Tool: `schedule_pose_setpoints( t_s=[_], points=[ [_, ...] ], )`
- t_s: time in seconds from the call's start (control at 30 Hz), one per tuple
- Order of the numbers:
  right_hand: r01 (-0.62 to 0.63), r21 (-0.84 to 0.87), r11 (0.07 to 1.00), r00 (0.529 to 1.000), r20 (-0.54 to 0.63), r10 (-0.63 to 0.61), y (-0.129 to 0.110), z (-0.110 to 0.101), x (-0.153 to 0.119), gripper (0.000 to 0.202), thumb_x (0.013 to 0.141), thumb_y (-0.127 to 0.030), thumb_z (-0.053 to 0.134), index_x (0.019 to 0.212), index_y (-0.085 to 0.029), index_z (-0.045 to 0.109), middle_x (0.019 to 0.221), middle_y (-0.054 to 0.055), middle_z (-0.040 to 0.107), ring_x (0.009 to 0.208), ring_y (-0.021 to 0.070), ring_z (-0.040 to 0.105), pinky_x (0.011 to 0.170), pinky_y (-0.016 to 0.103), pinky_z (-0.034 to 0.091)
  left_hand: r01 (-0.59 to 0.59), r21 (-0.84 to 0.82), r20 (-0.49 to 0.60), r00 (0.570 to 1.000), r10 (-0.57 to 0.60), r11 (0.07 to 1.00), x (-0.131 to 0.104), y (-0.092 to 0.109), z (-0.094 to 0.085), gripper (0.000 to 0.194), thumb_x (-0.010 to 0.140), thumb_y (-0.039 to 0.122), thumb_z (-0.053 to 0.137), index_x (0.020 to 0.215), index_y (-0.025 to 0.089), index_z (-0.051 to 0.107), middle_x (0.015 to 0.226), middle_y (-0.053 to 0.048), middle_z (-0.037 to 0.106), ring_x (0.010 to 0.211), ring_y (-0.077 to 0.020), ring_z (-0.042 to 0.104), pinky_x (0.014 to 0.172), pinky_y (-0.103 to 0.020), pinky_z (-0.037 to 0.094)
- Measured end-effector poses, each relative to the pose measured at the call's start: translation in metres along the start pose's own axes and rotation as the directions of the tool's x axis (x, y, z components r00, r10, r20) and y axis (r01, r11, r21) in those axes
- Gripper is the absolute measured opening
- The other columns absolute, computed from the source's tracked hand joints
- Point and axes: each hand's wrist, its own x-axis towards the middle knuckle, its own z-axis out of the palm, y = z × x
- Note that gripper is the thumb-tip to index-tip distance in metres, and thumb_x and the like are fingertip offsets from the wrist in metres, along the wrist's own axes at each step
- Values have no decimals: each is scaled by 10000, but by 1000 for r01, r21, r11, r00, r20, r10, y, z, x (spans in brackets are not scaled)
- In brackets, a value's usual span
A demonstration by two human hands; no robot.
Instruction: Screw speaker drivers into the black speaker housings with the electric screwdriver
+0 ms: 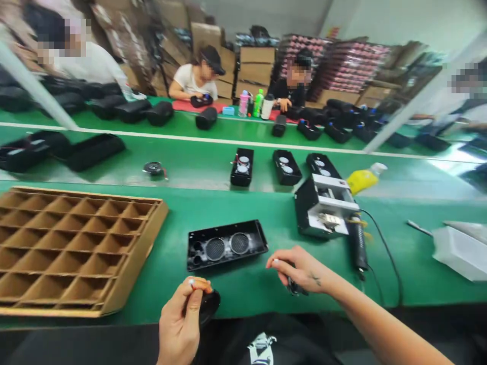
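My left hand is closed at the near edge of the bench, thumb and fingers pinching a round, glossy black part that resembles a small speaker. Much of it hides behind the fingers. To the right, my right hand is curled around a small dark tool; the palm covers most of it, so its kind does not show. Between and beyond both hands lies a black speaker housing, its hollow side up, with two round mesh grilles and two smaller holes at its left end. Neither hand touches the housing.
A divided cardboard tray lies left. At right stand a black-and-silver device, a corded black hand tool, a yellow bottle and a white box. Housings and a loose speaker lie beyond; co-workers sit opposite.
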Motion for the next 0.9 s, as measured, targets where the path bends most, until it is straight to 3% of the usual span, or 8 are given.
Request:
schedule_pose_setpoints(
  t_s=[0.13,0.23,0.4,0.57,0.67,0.77,0.83,0.9],
  points=[
    [-16,-135,991,1000,-6,16,36,6,-12,451,1163,-437,493,939,-182,791,603,-8,691,530,132,621,657,263,513,-288,111,187,946,265,951,-5,-10,45,186,1078,120,627,1062,261,747,935,6,790,862,-153,726,825,-288,591],
    [39,-274,961,999,10,-38,52,4,-11,383,1165,-367,558,916,-184,785,629,-16,683,595,148,654,733,300,548,-440,230,314,878,362,868,-3,-10,69,213,1054,59,639,1075,237,754,948,-9,802,874,-180,677,865,-369,495],
    [138,-441,887,990,58,-126,70,7,1,200,1141,-335,683,1107,-167,786,963,30,787,868,189,753,882,386,645,-541,331,511,792,335,774,-4,-6,89,152,1065,80,633,1068,193,735,941,-34,783,877,-214,630,863,-432,386],
    [126,-520,845,985,-38,-170,78,17,8,237,1163,-348,640,1205,-167,786,1097,87,794,1096,250,752,939,418,633,-563,288,698,677,232,775,-14,-2,102,147,1051,110,647,1061,222,743,1010,-31,790,963,-234,665,929,-447,425],
    [112,-533,838,978,-90,-188,77,14,3,275,1155,-362,651,1274,-159,795,1140,136,818,1128,285,735,1060,493,582,-546,275,756,631,173,791,-13,1,99,145,1064,185,661,1165,227,755,1146,-60,805,1085,-257,690,985,-453,473],
    [98,-529,843,974,-122,-189,73,6,-16,310,1129,-370,702,1357,-174,776,1236,142,820,1167,294,722,1207,558,492,-532,283,778,614,134,799,-4,4,76,323,1077,297,667,1390,230,713,1395,-115,774,1323,-311,661,1106,-490,484],
    [58,-522,851,975,-152,-160,70,2,-35,376,1115,-383,721,1435,-186,739,1372,162,777,1243,322,695,1165,570,523,-530,308,778,618,111,790,3,4,56,395,1074,315,657,1462,248,688,1473,-127,752,1361,-344,651,1088,-498,506],
    [-9,-517,856,976,-191,-106,69,1,-53,459,1081,-402,761,1487,-195,712,1470,206,714,1293,386,660,1069,609,571,-509,325,791,609,66,797,8,2,41,428,1061,255,624,1483,287,686,1455,-110,768,1277,-335,691,961,-451,554]
  ],
)
